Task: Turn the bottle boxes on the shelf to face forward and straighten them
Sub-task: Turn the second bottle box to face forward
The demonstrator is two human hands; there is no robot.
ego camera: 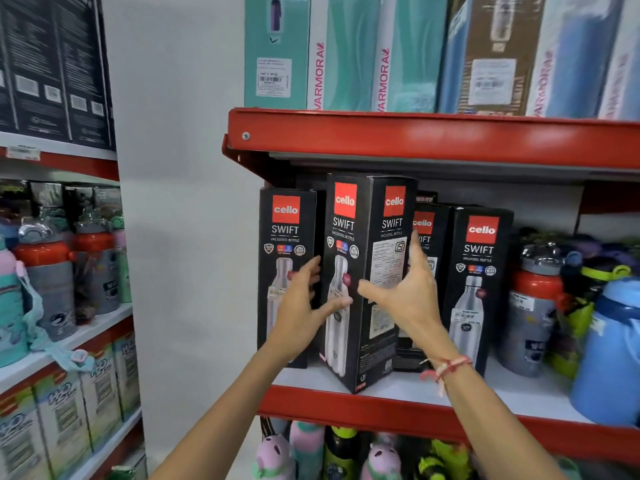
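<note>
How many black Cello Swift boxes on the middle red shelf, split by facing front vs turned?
Cello Swift boxes facing front: 2, the leftmost box and the rightmost box
Turned at an angle: 1, the corner-forward box between the left hand and right hand
Partly hidden, facing unclear: 1, the box behind
Total: 4

Teal boxes (343, 53) stand on the upper shelf; loose bottles (533, 306) crowd the right.

The fourth Cello Swift box (426, 258) at center frame is mostly hidden behind the right hand (408, 299). Teal Varmora boxes (346, 53) are cropped at top; their small label print is illegible.
</note>
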